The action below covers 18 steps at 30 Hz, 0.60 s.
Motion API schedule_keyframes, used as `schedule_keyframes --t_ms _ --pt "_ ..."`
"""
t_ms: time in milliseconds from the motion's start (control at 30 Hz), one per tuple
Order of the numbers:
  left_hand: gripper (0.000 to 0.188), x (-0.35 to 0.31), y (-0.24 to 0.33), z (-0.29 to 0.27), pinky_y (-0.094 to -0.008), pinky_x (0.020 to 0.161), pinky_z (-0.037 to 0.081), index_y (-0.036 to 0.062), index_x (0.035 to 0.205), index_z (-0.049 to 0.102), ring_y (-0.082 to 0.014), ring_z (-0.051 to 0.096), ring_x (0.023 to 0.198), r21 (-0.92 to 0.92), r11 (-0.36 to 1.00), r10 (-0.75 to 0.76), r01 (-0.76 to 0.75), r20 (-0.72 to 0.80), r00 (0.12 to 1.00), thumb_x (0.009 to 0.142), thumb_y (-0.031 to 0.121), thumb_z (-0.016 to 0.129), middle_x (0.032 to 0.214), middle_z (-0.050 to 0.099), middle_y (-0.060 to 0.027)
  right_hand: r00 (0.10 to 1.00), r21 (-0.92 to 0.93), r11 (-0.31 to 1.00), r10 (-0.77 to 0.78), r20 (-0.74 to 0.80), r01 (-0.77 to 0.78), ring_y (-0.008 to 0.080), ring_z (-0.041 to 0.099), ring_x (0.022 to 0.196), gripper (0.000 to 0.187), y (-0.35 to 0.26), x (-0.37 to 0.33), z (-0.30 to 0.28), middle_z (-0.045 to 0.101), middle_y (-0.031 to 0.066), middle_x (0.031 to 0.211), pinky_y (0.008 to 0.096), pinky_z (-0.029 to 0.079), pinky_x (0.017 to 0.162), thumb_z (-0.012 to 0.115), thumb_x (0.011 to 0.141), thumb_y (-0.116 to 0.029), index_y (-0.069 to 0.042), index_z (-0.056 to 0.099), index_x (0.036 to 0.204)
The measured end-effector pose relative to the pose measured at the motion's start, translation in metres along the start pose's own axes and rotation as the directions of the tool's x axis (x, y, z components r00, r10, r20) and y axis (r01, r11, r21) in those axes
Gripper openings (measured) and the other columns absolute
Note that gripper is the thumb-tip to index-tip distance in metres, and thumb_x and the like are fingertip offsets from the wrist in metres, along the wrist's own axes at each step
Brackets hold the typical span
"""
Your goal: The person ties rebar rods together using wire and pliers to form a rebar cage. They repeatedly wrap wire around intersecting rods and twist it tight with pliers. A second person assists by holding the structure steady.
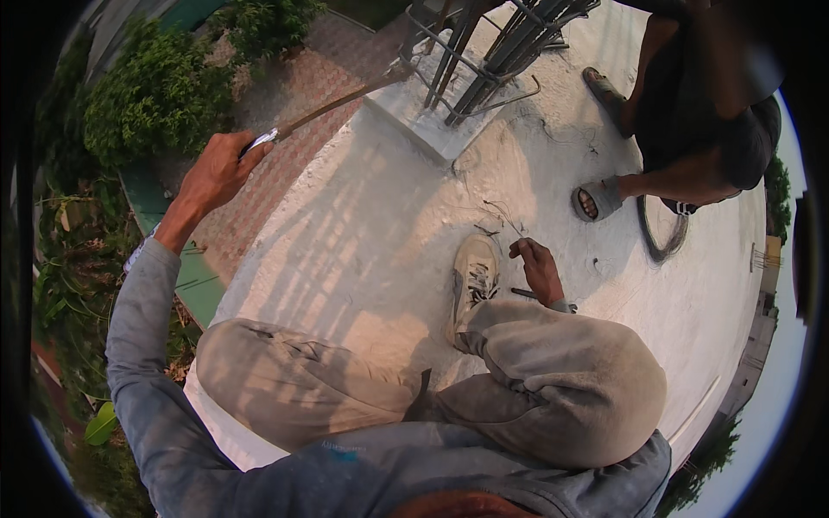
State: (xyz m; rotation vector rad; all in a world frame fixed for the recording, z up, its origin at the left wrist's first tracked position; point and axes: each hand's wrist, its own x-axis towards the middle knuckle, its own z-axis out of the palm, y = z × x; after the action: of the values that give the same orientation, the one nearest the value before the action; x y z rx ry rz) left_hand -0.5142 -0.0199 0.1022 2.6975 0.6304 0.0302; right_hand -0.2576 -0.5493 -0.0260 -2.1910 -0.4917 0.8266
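My left hand (pixel 220 173) is stretched out past the slab's edge, its fingers closed around a rusty metal bar (pixel 332 105). A shiny whitish patch shows on the bar beside the thumb. The bar's far end reaches the foot of a bundle of upright rebar (pixel 505 52) ringed by bent stirrups. Beyond my shoe, my right hand (pixel 541 269) is closed, with thin wire (pixel 505 216) running out from its fingertips. Below that hand a dark, narrow piece (pixel 522 293) sticks out; I cannot tell what it is.
I squat on a pale concrete slab (pixel 345 216) beside a drop to brick paving (pixel 319 56) and bushes (pixel 160 95). A person in sandals (pixel 600 198) crouches at the right, near a coil of dark wire (pixel 663 246). Wire scraps lie around the concrete column base (pixel 414 129).
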Motion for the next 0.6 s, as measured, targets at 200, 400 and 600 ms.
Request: schedule_keyframes --t_ms 200,400,600 --pt "0.044 0.013 0.001 -0.006 -0.0492 0.059 0.038 -0.0029 0.090 0.068 -0.0291 0.047 0.058 -0.039 0.998 -0.040 0.042 0.059 0.997 0.108 0.037 0.060 0.065 0.053 -0.0183 0.999 0.052 0.999 0.012 0.037 -0.014 0.0226 0.065 0.094 0.044 0.000 0.006 0.009 0.072 0.0123 0.095 0.0349 0.048 0.093 0.047 0.111 -0.033 0.004 0.069 0.104" --pt "0.044 0.044 -0.008 -0.020 -0.0483 0.063 0.042 -0.0023 0.094 0.068 -0.0297 0.051 0.062 0.063 0.997 0.046 -0.048 0.036 0.998 0.108 0.039 0.059 0.069 0.056 -0.0178 0.997 0.104 0.995 -0.015 0.074 0.007 0.0219 0.065 0.094 0.044 -0.002 0.006 0.015 0.072 0.0120 0.094 0.0346 0.048 0.093 0.047 0.111 -0.033 0.005 0.069 0.105" --pt "0.043 0.068 -0.025 -0.034 -0.0476 0.067 0.044 -0.0010 0.101 0.070 -0.0293 0.053 0.067 0.110 0.991 0.070 -0.079 0.083 0.994 0.108 0.041 0.060 0.074 0.058 -0.0182 0.999 0.137 0.990 0.000 0.051 -0.007 0.0211 0.065 0.095 0.043 0.004 0.004 0.012 0.072 0.0113 0.094 0.0339 0.048 0.093 0.048 0.111 -0.033 0.005 0.069 0.105"
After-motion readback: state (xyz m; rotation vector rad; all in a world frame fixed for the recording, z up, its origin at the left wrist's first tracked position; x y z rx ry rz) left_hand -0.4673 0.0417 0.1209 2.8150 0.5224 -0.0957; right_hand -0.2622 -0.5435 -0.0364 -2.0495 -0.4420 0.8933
